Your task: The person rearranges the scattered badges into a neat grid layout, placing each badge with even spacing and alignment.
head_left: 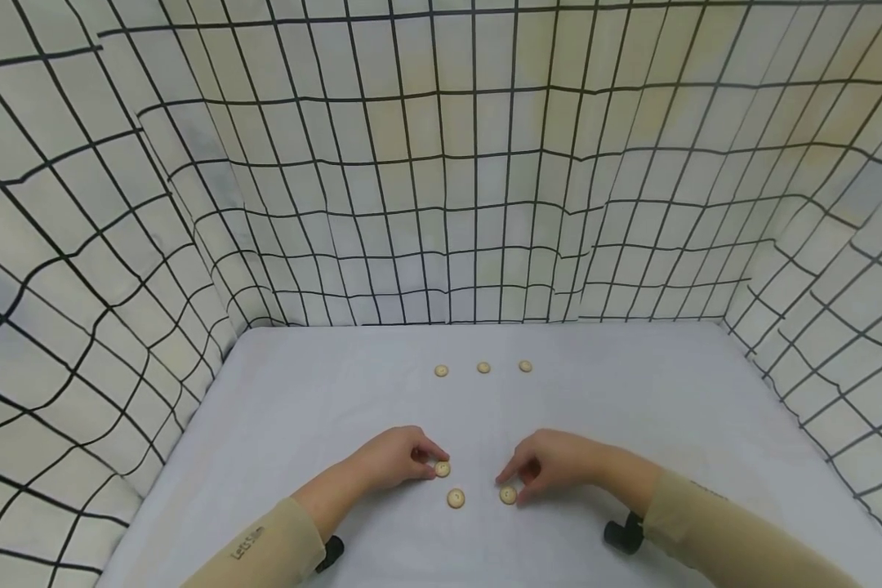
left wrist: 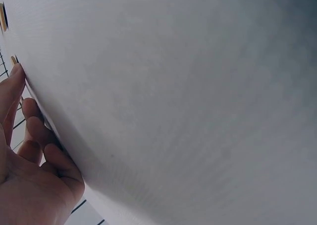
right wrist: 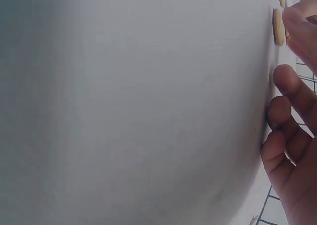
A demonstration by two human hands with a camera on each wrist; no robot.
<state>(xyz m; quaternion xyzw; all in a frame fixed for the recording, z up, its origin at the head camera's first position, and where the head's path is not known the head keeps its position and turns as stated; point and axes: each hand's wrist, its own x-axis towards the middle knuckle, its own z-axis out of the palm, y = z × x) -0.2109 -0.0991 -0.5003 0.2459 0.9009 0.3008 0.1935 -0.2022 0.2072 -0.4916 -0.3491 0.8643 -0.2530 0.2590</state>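
On the pale grey tabletop (head_left: 632, 392), the left hand (head_left: 393, 457) pinches a small round beige wooden button (head_left: 443, 469); the right hand (head_left: 551, 463) pinches another (head_left: 508, 494). A third (head_left: 456, 498) lies between them, untouched.

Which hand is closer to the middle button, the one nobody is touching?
Left, but only just. The left hand sits up and left of the middle button; the right hand sits to its right, touching another button.
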